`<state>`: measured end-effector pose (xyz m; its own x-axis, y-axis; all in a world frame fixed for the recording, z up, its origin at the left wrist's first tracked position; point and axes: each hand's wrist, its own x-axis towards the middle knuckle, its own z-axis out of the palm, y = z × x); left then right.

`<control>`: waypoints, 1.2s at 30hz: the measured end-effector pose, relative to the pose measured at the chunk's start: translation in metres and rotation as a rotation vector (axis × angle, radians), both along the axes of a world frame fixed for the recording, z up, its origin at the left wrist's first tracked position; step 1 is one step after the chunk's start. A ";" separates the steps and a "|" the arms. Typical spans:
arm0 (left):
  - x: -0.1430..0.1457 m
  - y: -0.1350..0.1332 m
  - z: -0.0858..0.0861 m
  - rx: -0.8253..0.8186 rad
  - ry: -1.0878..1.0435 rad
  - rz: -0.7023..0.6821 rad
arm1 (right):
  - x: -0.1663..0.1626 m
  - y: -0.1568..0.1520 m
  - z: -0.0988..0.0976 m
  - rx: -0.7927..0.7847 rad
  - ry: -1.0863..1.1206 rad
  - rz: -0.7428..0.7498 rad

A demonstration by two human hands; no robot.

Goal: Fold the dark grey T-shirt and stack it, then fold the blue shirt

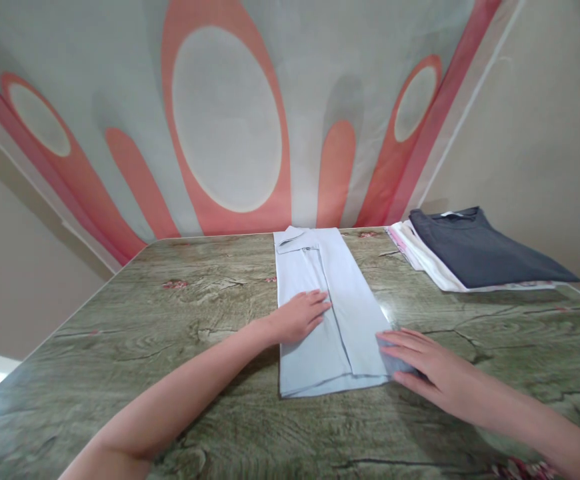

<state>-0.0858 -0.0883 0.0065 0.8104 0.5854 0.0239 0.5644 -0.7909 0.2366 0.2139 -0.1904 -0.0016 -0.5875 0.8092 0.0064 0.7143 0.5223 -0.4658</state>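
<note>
A light blue shirt [320, 293] lies on the table, folded lengthwise into a narrow strip with its collar at the far end. My left hand [300, 315] rests flat on the shirt's left half, fingers stretched out. My right hand [423, 363] lies flat at the shirt's near right corner, with the fingers extended over the fabric edge.
The green wood-grain table [170, 333] runs up to a wall hung with a grey and orange patterned cloth [230, 133]. At the far right corner sits a stack of folded clothes [475, 253], dark grey on top of white.
</note>
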 end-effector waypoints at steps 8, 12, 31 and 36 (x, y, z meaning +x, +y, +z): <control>0.015 -0.012 0.019 -0.115 -0.149 -0.359 | -0.047 0.055 -0.006 0.149 0.125 0.015; 0.020 -0.009 0.018 -0.120 -0.113 -0.390 | -0.062 0.077 -0.027 0.244 0.165 0.008; 0.051 0.014 0.041 -0.639 0.182 -0.427 | -0.066 0.085 -0.044 0.381 0.088 -0.013; 0.045 -0.001 0.043 -0.677 0.071 -0.426 | -0.068 0.081 -0.036 0.311 0.212 0.000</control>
<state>-0.0408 -0.0892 0.0494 0.9536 0.0946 -0.2857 0.2783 -0.6390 0.7171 0.1463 -0.1092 -0.0381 -0.5470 0.7490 0.3739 0.6186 0.6626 -0.4223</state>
